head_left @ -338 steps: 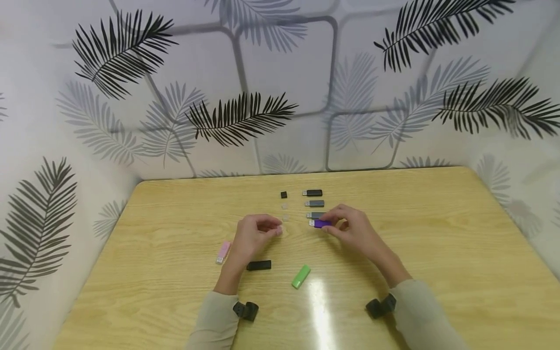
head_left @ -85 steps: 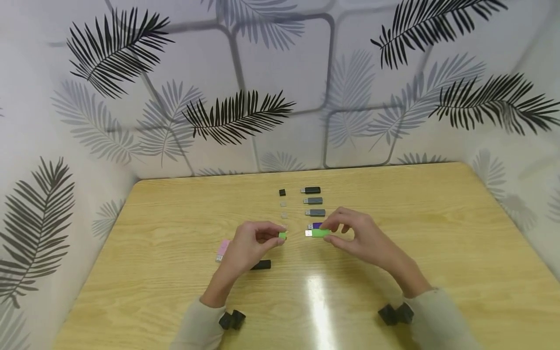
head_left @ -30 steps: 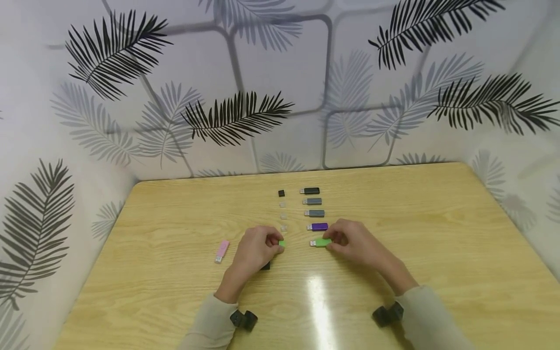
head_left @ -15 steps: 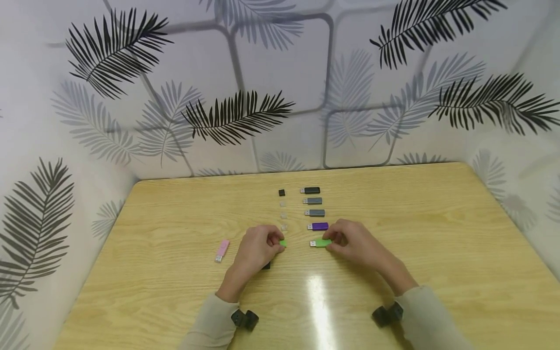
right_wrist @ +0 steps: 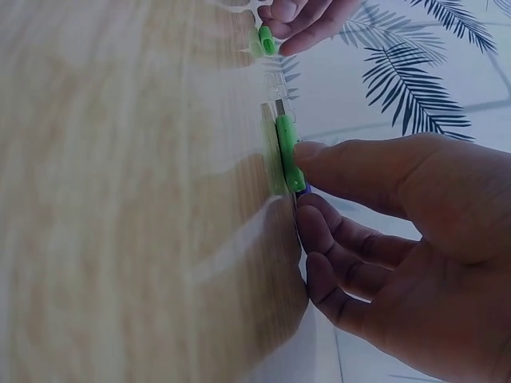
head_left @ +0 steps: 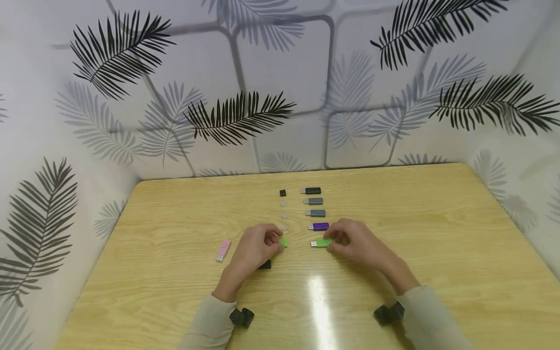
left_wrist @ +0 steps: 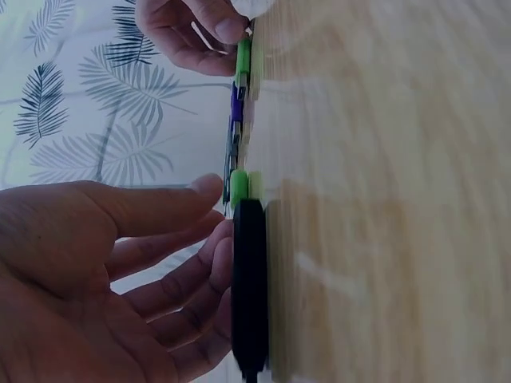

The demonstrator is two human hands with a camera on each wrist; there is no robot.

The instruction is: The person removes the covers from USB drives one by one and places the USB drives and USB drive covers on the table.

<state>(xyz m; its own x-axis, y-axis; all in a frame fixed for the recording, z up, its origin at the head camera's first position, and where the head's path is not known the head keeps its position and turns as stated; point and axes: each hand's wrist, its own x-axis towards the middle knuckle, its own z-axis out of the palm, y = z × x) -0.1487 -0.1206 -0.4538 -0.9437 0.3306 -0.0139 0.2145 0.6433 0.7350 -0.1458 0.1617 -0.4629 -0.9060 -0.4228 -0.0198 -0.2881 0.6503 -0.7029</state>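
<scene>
My left hand (head_left: 258, 245) is at a small green cap (head_left: 284, 243) on the table; in the left wrist view its thumb and fingertips (left_wrist: 209, 187) stand apart, just beside the cap. A green USB flash drive (head_left: 323, 243) lies flat, metal plug pointing left, and my right hand (head_left: 356, 243) pinches its rear end. Beyond it lie a purple USB flash drive (head_left: 321, 226), two grey ones (head_left: 318, 213) and a black one (head_left: 312, 191), all uncapped. In a column to their left sit clear caps (head_left: 285, 216) and a black cap (head_left: 282, 193).
A pink USB flash drive (head_left: 223, 250) lies left of my left forearm. Partly hidden under that hand is a black stick (left_wrist: 250, 287), large in the left wrist view. The wooden table (head_left: 437, 243) meets a leaf-patterned backdrop (head_left: 297, 141) at its far edge.
Since the earliest frame the green flash drive has been uncapped and laid below the purple one, its cap set to the left. Over the last second the left fingers have eased back from the cap.
</scene>
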